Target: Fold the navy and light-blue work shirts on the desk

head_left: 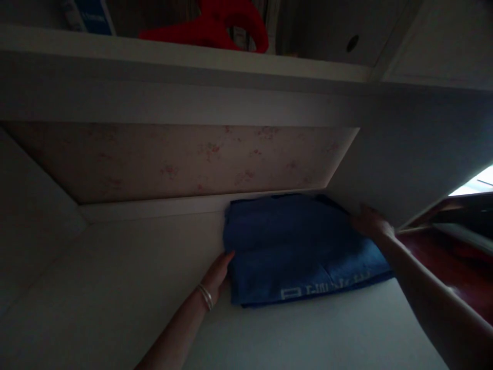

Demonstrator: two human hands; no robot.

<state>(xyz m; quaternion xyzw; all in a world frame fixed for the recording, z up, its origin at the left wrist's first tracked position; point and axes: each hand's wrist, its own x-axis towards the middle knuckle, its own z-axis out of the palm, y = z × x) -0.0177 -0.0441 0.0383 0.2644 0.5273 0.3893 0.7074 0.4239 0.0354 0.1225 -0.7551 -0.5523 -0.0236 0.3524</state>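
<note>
Blue towel (300,246) folded, flat on shelf (115,288), at its back right. Left hand (217,272) on shelf, open, fingers straight against towel's left edge, holding nothing. Right hand (370,223) on towel's right edge; grip too dark to tell. Red hanger (215,25) well above shelf.

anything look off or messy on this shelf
Nothing stands out. The folded blue towel lies flat and neat on the white shelf, with the left hand at its left edge and the right hand on its right rear corner. The dim light could hide small flaws.
</note>
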